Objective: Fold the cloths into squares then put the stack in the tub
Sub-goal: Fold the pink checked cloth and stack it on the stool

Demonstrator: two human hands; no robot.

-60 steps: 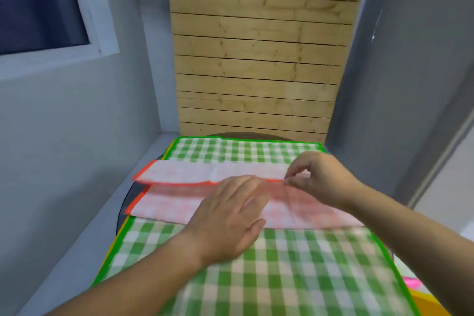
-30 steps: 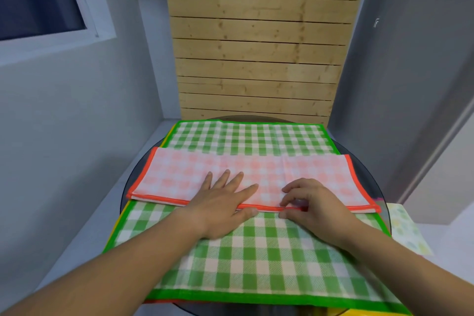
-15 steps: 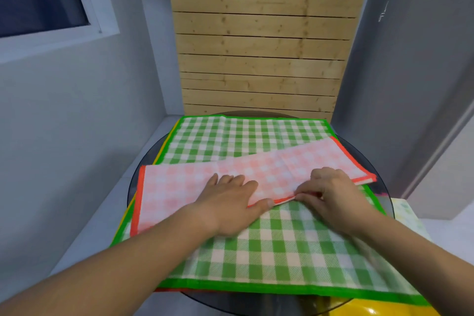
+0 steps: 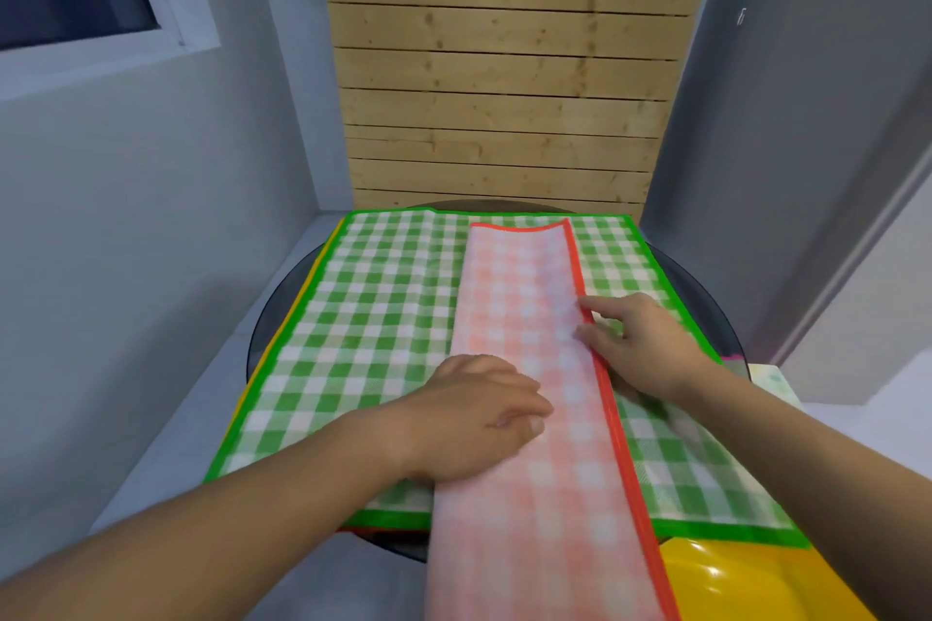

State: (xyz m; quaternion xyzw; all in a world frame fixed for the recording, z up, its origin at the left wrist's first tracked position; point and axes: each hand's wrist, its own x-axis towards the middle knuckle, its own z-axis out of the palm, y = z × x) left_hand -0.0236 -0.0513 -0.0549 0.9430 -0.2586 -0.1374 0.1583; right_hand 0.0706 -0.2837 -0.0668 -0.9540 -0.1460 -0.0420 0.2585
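A pink checked cloth [image 4: 524, 368] with an orange hem is folded into a long strip. It runs away from me across a spread green checked cloth [image 4: 383, 318], and its near end hangs over the table's front edge. My left hand [image 4: 479, 414] rests flat on the strip's left side and presses it down. My right hand [image 4: 635, 343] sits at the strip's right hemmed edge, with its fingertips pinching that edge. A yellow tub [image 4: 746, 580] shows at the bottom right, partly hidden by my right arm.
The cloths lie on a round dark glass table [image 4: 267, 318]. Hems of further cloths peek out under the green one at the left [image 4: 282, 343]. A pale patterned cloth [image 4: 771, 378] lies at the right. Grey walls and a wooden panel close in behind.
The pink strip has been turned from lying crosswise to running lengthwise away from me. Both hands stayed on it, the left near its middle and the right on the hemmed edge.
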